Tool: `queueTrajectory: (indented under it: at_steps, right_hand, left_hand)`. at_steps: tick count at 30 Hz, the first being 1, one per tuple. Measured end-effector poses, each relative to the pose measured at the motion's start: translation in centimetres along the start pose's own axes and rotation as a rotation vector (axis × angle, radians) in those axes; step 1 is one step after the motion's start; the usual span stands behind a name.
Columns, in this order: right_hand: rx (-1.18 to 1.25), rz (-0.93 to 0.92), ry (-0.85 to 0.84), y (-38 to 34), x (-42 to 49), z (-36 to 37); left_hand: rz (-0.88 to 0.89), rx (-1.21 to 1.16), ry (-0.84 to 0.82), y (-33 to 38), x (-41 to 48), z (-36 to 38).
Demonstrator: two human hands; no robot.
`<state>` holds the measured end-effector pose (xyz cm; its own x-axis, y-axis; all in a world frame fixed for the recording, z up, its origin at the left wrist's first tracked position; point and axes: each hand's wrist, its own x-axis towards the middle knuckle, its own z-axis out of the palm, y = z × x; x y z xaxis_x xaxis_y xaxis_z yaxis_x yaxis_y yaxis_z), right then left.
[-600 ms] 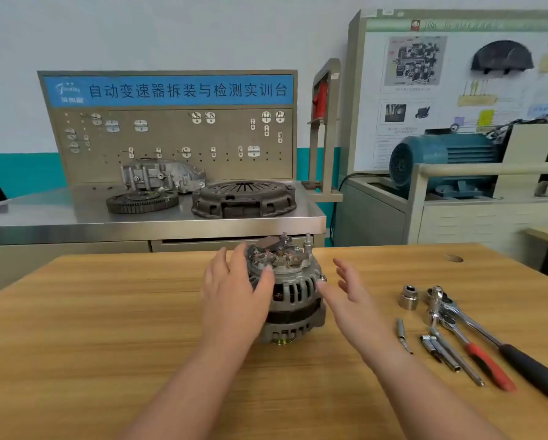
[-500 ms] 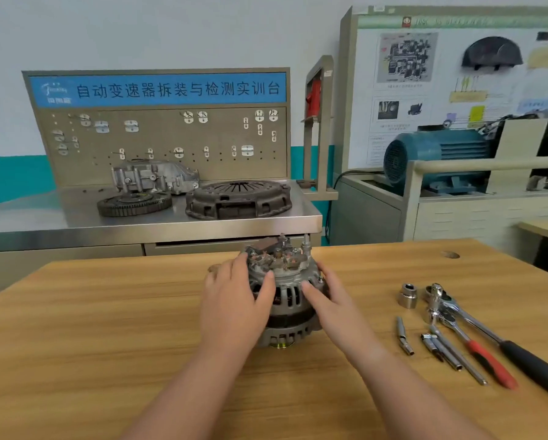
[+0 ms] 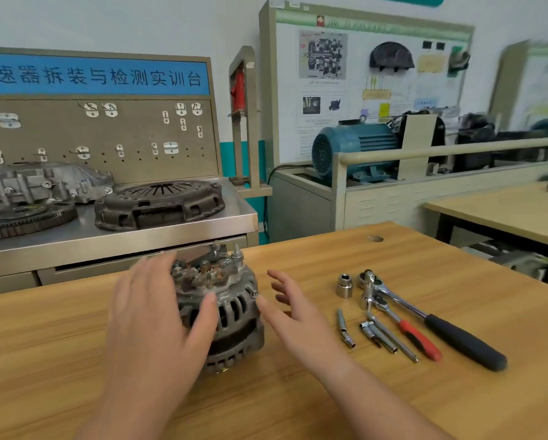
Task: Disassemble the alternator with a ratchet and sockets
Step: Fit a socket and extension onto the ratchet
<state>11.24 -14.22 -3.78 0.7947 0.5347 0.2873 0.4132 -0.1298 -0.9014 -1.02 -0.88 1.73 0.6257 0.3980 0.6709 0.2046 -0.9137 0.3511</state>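
A grey alternator stands on the wooden table, its rear terminals facing up. My left hand lies against its left side with the fingers spread and the thumb on the slotted housing. My right hand hovers just right of it, fingers spread, holding nothing. To the right lie a black-handled ratchet, a smaller red-handled ratchet, a loose socket and several extension bars and bits.
Behind the table is a steel workbench carrying a clutch cover, a flywheel ring and a gearbox casting. A blue motor on a training stand is at the back right. Another wooden table stands at right.
My right hand has come off the alternator's right side and now hovers apart from it. My left hand stays on the left side. The camera has swung to the right.
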Motion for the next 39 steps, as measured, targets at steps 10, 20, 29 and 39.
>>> queueTrajectory:
  at_steps: [10, 20, 29, 39]
  right_hand:
    - [-0.754, 0.370, 0.426, 3.9, -1.1, -14.7]
    - [-1.099, 0.564, 0.114, 7.0, 0.6, -15.5]
    - [-0.769, 0.395, 0.384, 7.1, -0.5, -16.9]
    - [-0.078, 0.288, 0.617, 8.0, -0.5, -17.8]
  left_hand:
    - [0.268, -0.237, -0.455, 9.7, -0.9, 11.1]
    - [0.266, -0.200, -0.573, 10.3, -1.0, 16.8]
    - [0.342, -0.236, -0.495, 10.4, -1.1, 16.6]
    - [1.094, 0.072, -0.518, 15.7, -1.6, 18.3]
